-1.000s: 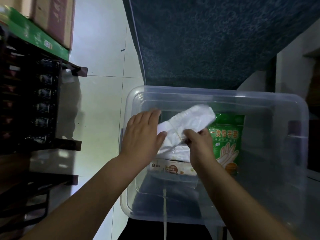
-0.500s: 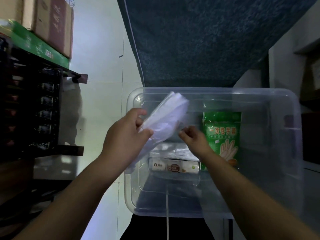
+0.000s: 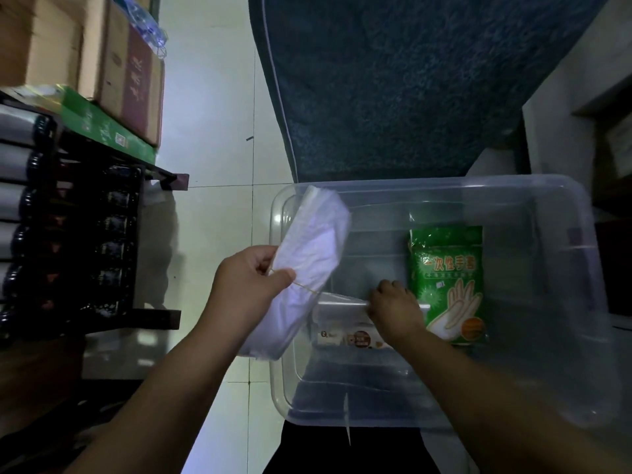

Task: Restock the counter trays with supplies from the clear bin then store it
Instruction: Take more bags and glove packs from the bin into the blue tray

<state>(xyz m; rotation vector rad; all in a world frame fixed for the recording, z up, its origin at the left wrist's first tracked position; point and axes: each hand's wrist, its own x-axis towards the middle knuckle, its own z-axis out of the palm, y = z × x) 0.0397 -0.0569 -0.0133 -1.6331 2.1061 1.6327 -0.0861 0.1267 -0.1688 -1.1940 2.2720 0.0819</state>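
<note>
Gripping the white bag bundle (image 3: 314, 241) over the left rim of the clear bin (image 3: 513, 181), the left hand (image 3: 246, 285) is occupied; the nearer right hand (image 3: 396, 309) pinches the clear pack (image 3: 342, 323) lying crosswise inside, beside the glove packet (image 3: 448, 278).

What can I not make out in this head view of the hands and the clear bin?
Right hand: head view, fingertips hidden under its own knuckles, so grip on the clear pack is unclear.
Small labelled pack: head view, print too small and blurred.
Left shelf: head view, contents lost in darkness.
</note>
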